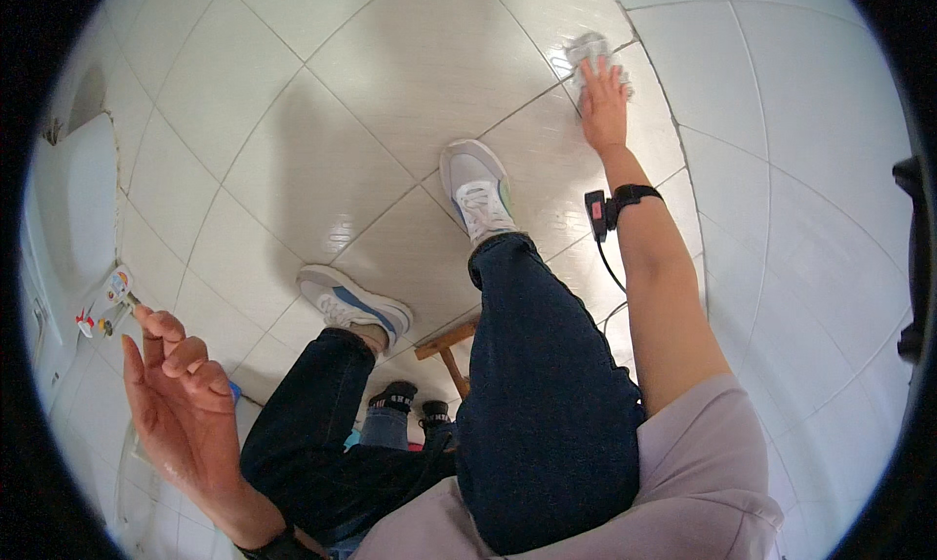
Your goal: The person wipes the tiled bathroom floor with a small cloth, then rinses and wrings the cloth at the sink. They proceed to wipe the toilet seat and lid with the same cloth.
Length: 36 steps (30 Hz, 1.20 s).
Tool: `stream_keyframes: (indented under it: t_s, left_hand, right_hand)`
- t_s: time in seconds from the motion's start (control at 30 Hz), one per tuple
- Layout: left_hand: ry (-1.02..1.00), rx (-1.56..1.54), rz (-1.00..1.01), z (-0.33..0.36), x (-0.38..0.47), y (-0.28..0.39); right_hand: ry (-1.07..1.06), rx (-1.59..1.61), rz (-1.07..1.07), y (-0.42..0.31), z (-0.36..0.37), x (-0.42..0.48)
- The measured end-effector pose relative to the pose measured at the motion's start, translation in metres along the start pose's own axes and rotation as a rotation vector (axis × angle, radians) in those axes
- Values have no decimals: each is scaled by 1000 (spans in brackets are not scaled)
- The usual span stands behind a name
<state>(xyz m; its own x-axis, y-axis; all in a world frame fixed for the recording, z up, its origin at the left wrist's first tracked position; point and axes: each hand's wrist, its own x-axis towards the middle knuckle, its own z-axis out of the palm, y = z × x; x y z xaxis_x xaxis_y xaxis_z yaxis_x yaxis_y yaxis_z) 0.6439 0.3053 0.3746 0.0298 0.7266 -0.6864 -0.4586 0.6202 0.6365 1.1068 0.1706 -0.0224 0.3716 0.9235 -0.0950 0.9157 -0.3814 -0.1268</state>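
Note:
My right hand (606,113) lies over a pale grey cloth (588,47) on the tiled floor, its fingers spread on top of the cloth. The cloth is crumpled and slightly blurred, close to the foot of the white tiled wall. My left hand (183,406) is raised at the lower left, palm turned up and fingers loosely bent, with nothing seen in it. Beyond its fingertips, small bright-coloured items (117,285) appear beside a white fixture. How far they are from the hand cannot be told.
My two sneakers (476,186) stand on the glossy floor tiles (351,142). Between my legs, part of a wooden stool (446,340) shows, with another person's dark footwear (395,397) behind. A white wall (805,135) rises on the right. A cable (611,267) hangs from my right wrist device.

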Motion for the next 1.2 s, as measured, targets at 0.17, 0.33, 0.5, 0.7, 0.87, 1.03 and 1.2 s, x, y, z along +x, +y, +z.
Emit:
stream_keyframes:
  t_s: [0.17,0.33,0.5,0.7,0.87,1.03,1.2]
  left_hand:
    - [-23,-51,-20,0,0,0]
    - [-26,-37,-43,1,-1,1]
    - [-78,-66,-75,3,-1,0]
    - [-92,-67,-88,1,1,1]
    - [-79,-77,-89,-2,0,0]
    - [-83,-54,-70,-2,2,0]
    - [-82,-36,-85,-5,5,1]
  right_hand:
    - [149,160,418,25,19,21]
    - [136,57,236,-23,31,9]
    - [16,200,-113,-83,19,-28]
    - [-172,189,-326,-83,-6,-69]
    - [-264,187,-272,-43,-15,-117]
    - [-157,67,183,9,-11,-160]
    - [80,127,771,52,19,-139]
